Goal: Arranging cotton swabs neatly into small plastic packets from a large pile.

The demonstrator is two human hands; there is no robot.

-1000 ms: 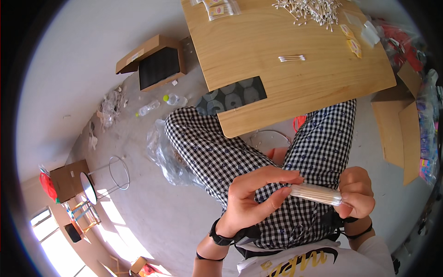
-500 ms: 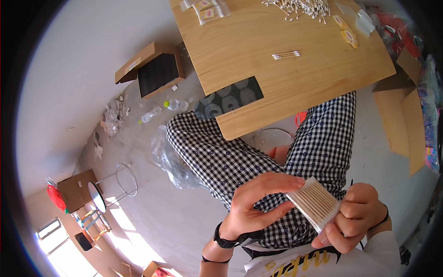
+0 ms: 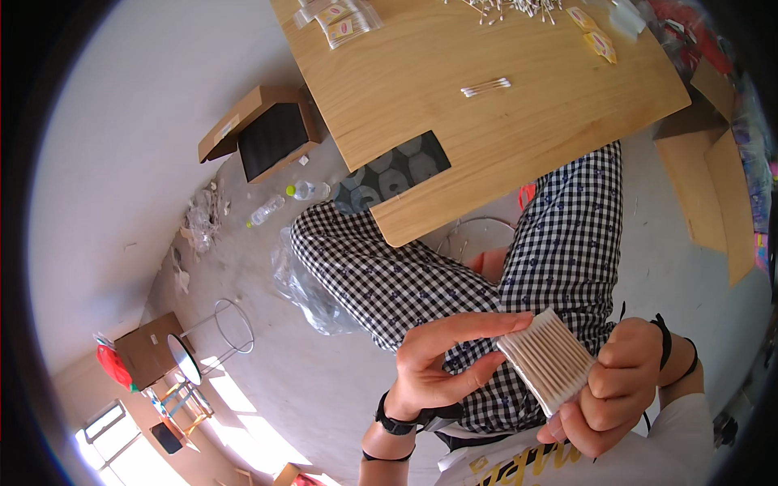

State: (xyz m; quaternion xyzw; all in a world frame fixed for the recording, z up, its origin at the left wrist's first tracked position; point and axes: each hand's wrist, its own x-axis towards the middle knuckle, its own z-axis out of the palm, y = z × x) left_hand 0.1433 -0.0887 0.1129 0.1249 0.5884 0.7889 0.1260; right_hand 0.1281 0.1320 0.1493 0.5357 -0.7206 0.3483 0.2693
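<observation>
Above my lap is a flat, clear pack of cotton swabs (image 3: 548,362), tilted, its sticks lined up side by side. My left hand (image 3: 433,368) holds its upper left end between thumb and fingertips. Around its lower right end, the curled fingers and thumb of my right hand (image 3: 616,385) are closed. On the wooden table (image 3: 551,105), a few loose cotton swabs (image 3: 486,87) lie together. Beyond them spreads a heap of cotton swabs (image 3: 506,10), cut off by the upper edge of the view.
Bagged swab packs (image 3: 344,24) lie at the table's far left, yellow labels (image 3: 596,36) at its far right. An open cardboard box (image 3: 693,190) stands right of the table, another box (image 3: 275,134) left. Bottles (image 3: 308,191) and clear plastic film (image 3: 312,292) lie on the floor.
The view has shifted slightly, so the table sits higher and further left. Both hands keep hold of the pack, which has turned a little.
</observation>
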